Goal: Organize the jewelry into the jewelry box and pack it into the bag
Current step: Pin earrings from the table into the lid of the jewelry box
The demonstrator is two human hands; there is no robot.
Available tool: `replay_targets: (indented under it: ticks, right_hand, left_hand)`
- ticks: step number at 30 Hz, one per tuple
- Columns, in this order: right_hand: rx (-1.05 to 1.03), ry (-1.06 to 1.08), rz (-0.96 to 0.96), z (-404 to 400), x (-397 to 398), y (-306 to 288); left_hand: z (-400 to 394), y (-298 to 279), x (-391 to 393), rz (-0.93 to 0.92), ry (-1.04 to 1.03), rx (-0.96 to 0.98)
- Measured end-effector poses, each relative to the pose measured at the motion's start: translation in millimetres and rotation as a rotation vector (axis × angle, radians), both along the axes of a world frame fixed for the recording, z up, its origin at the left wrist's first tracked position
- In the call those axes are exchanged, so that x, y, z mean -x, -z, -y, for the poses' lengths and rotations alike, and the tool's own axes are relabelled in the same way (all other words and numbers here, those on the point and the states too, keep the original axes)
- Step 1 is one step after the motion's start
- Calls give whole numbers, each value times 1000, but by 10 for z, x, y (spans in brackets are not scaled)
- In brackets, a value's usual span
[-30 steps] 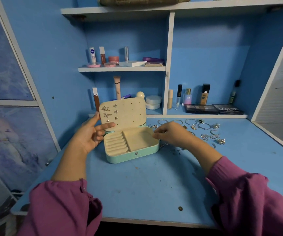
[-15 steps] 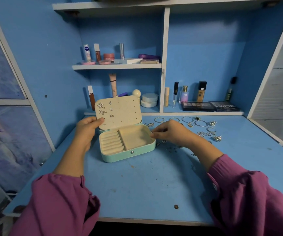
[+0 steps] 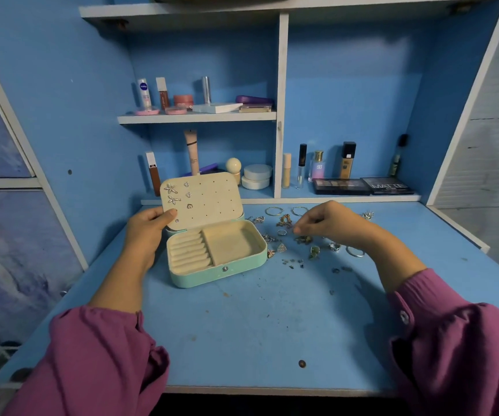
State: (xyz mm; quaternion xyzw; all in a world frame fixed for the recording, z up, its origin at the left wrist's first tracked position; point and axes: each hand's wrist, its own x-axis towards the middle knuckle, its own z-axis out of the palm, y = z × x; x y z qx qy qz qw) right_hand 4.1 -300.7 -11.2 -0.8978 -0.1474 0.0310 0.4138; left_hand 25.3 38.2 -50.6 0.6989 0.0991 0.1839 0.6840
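Blue worktop (image 3: pixel 242 325). One jewelry box (image 3: pixel 216 256), open, mid-worktop; six earrings (image 3: pixel 179 195) pinned inside its lid. Loose jewelry (image 3: pixel 302 238) scattered at 3 o'clock of it, count unclear. Left hand (image 3: pixel 146 232) at 9 o'clock, thumb gripping the lid edge. Right hand (image 3: pixel 329 222) hovers over the scatter, fingers (image 3: pixel 299 229) pinched; held piece not discernible.

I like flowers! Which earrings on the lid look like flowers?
The two big silver ones at the lid's left edge, stacked; the others beside them are small studs.
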Motion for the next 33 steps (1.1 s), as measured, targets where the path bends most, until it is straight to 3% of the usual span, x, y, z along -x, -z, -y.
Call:
replay_targets:
  ticks: [19,33]
  right_hand:
    - [174,-101,-221,503,312,-10]
    - [214,-93,-202,490,314,8]
  left_hand:
    - [-48,50,8,-23,34,-1]
    - [-7,37,32,-35,20,14]
